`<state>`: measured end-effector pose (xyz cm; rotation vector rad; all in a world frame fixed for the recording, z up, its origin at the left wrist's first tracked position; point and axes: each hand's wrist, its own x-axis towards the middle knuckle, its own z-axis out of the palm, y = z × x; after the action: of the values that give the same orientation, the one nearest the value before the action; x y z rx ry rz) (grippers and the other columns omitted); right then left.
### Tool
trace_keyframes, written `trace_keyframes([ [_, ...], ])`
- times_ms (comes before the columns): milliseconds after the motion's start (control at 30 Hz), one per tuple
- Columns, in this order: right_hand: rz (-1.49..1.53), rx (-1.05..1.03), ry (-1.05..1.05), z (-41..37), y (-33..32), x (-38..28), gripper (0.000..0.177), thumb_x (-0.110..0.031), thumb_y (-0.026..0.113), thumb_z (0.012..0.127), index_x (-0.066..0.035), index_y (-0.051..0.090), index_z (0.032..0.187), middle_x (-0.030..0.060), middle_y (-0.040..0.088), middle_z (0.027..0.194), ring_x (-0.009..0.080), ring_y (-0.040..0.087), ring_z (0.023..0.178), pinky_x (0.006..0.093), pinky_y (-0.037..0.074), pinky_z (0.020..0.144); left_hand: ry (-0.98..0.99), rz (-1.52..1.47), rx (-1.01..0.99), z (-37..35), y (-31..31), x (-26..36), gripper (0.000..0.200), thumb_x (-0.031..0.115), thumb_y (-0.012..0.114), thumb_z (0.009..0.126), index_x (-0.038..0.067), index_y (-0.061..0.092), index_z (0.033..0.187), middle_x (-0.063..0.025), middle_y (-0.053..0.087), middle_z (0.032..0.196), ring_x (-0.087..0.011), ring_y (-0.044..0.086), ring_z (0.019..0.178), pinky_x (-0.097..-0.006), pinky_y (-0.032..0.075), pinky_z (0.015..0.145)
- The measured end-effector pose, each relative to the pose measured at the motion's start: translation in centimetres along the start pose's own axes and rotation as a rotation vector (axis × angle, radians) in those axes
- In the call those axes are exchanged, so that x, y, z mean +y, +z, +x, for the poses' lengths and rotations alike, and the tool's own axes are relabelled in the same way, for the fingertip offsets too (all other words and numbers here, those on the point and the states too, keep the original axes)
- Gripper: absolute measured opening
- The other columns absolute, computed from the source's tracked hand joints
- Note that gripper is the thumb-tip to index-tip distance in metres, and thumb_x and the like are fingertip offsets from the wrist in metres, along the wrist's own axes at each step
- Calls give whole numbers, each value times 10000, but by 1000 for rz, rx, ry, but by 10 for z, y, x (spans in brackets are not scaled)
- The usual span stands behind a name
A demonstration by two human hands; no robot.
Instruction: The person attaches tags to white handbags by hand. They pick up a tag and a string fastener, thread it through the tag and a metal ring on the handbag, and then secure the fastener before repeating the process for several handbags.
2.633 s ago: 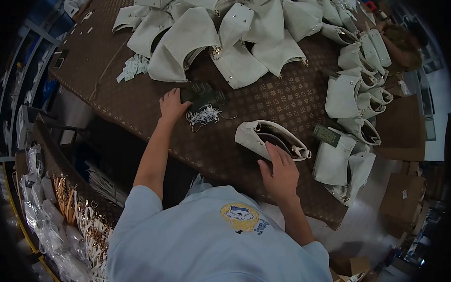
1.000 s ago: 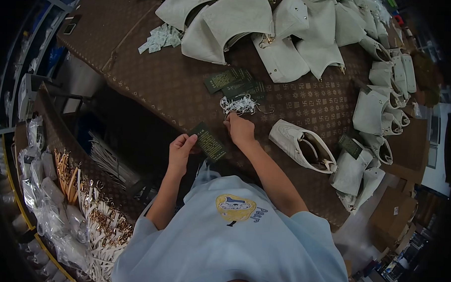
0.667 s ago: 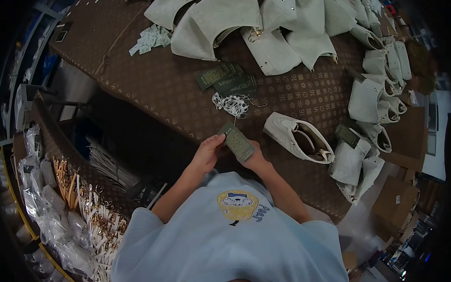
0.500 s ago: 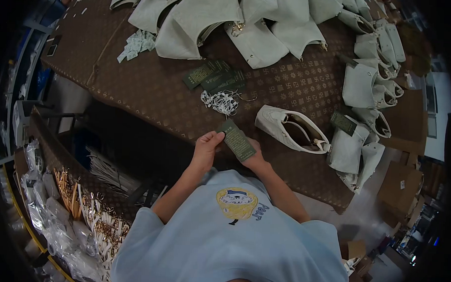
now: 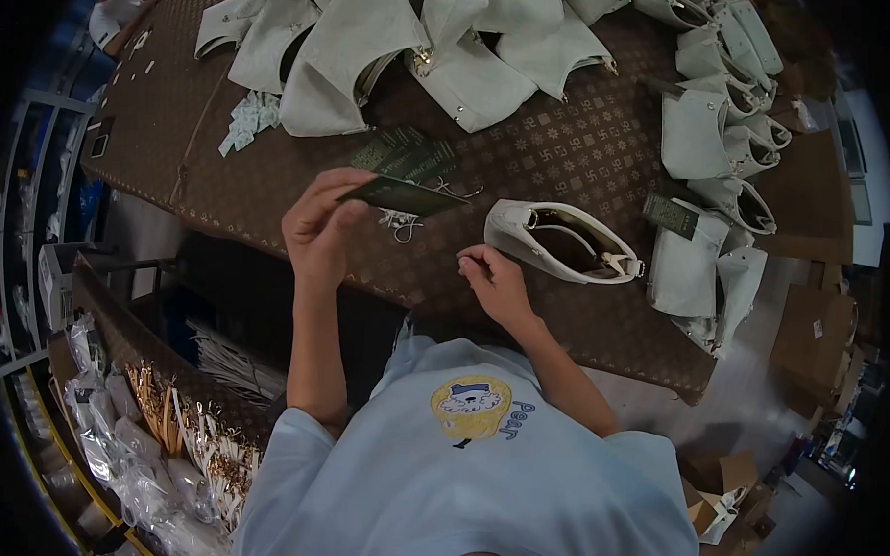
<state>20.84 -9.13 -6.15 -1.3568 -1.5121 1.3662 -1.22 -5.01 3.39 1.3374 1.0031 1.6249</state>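
My left hand (image 5: 321, 225) holds a dark green tag (image 5: 414, 196) by its left end, raised above the white strings (image 5: 400, 222) and the fanned green tags (image 5: 405, 151) on the brown patterned table. Near the table's front edge is my right hand (image 5: 497, 288), its thumb and index finger close together; whether something thin is between them is too small to tell. Just beyond it lies an open white handbag (image 5: 562, 242), its dark inside showing.
Several white bags (image 5: 350, 49) cover the back of the table (image 5: 301, 190). More bags (image 5: 693, 132) line the right side, one with a green tag (image 5: 671, 215) on it. Plastic-wrapped items (image 5: 135, 453) and straps (image 5: 204, 446) are at lower left. Another person (image 5: 121, 14) is at upper left.
My left hand has lifted the green tag up and left, tilting it. My right hand has let go of the tag and sits apart from it. The view has shifted slightly.
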Motion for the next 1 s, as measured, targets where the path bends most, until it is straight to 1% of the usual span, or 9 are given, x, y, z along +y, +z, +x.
trace_keyframes([
  [100, 53, -46, 63, -1, -10, -14, 163, -136, 536, 882, -13, 574, 982, 37, 614, 790, 65, 534, 667, 209, 445, 600, -56, -93, 13, 2, -3, 0, 133, 51, 650, 737, -22, 662, 848, -118, 619, 951, -217, 542, 902, -305, 429, 787],
  [167, 197, -16, 50, -6, -14, -23, 165, -137, 543, 884, -16, 575, 992, 31, 614, 811, 55, 530, 683, 195, 440, 607, -65, -431, -202, -10, -4, -2, 159, 113, 690, 716, -8, 659, 815, -108, 621, 911, -223, 511, 863, -300, 419, 722],
  [267, 425, 17, -36, -6, -16, -46, 195, -156, 562, 880, -21, 567, 1021, 25, 614, 843, 45, 532, 721, 180, 435, 631, -152, -784, -78, -23, -14, -10, 212, 194, 726, 692, 12, 653, 774, -89, 622, 864, -212, 477, 814, -295, 395, 663],
  [400, 471, -91, -26, -1, -15, -75, 239, -154, 564, 882, -24, 554, 1081, 46, 599, 960, 71, 534, 813, 208, 442, 717, -146, -569, -86, -21, -19, -3, 228, 238, 733, 689, 32, 655, 747, -69, 624, 799, -202, 464, 793, -306, 385, 643],
  [500, 229, -128, -287, 6, -9, -96, 323, -88, 585, 845, -12, 519, 1152, 54, 560, 1048, 96, 541, 883, 221, 441, 734, -137, -409, -253, -18, -13, 3, 229, 249, 736, 685, 39, 659, 732, -69, 626, 764, -207, 465, 808, -312, 379, 640],
  [667, 672, -406, -237, 22, 24, -103, 407, -90, 571, 850, -31, 464, 1238, 66, 485, 1186, 131, 451, 1119, 276, 360, 946, -51, -414, -286, -7, -4, 8, 182, 182, 726, 671, 18, 655, 707, -96, 642, 777, -225, 481, 841, -324, 383, 740],
  [767, 597, -506, -125, 46, 32, -87, 345, -80, 549, 869, -36, 491, 1207, 53, 597, 1065, 142, 551, 993, 266, 407, 856, -32, -287, -256, 3, -9, 10, 174, 180, 722, 665, 21, 656, 693, -101, 647, 775, -234, 485, 877, -356, 374, 802],
  [833, 76, -256, -484, 55, 26, -103, 242, -81, 568, 842, -70, 586, 1084, 52, 625, 878, 191, 596, 814, 298, 435, 757, 93, -271, -244, 8, -24, 11, 187, 199, 718, 659, 25, 668, 706, -101, 649, 767, -239, 483, 907, -393, 364, 832],
  [1000, -287, -74, -729, 74, 39, -72, 200, -152, 620, 776, -88, 633, 965, 89, 586, 754, 290, 551, 736, 370, 427, 694, 215, -320, -58, 17, -28, 31, 207, 208, 715, 650, 17, 670, 715, -91, 650, 783, -237, 487, 914, -404, 354, 856],
])
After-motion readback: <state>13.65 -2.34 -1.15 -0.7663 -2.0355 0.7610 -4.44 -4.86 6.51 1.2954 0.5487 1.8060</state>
